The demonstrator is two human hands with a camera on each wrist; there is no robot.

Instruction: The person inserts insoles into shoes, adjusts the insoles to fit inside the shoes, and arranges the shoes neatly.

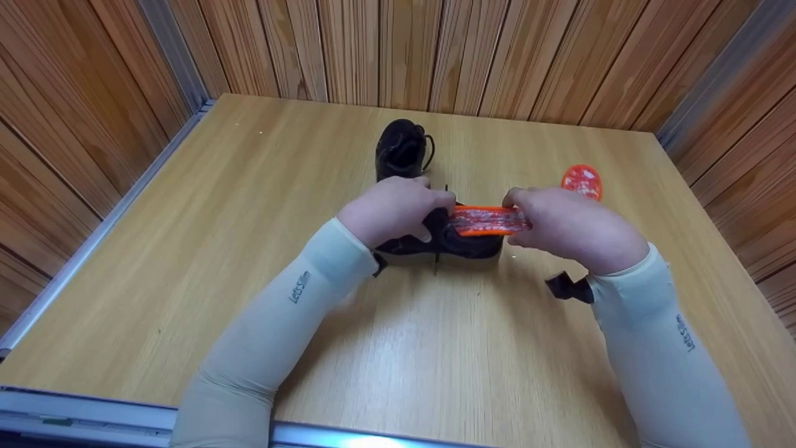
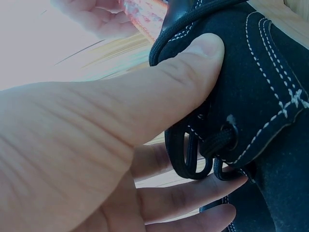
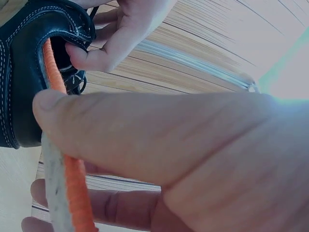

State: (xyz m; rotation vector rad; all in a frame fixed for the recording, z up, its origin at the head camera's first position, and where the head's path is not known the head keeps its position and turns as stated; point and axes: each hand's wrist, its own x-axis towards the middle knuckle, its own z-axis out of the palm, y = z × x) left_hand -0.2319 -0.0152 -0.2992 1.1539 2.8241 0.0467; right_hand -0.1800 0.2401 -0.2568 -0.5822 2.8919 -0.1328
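Observation:
A black lace-up shoe (image 1: 476, 247) with white stitching lies crosswise on the table. My left hand (image 1: 395, 208) grips its upper by the lace eyelets, the thumb (image 2: 198, 58) on the outside and the fingers near the laces. From the right, my right hand (image 1: 569, 227) pinches an orange insole (image 1: 485, 221) between thumb and fingers. In the right wrist view, the front of this insole (image 3: 53, 65) is inside the shoe's opening and its rear part sticks out. The toe end inside the shoe is hidden.
Behind the left hand stands another black shoe (image 1: 398, 149) with a loose lace. A second orange-red insole (image 1: 581, 180) lies beyond the right hand, partly covered by it. Wood-panelled walls (image 1: 410, 56) enclose the table (image 1: 205, 249) at the back and sides.

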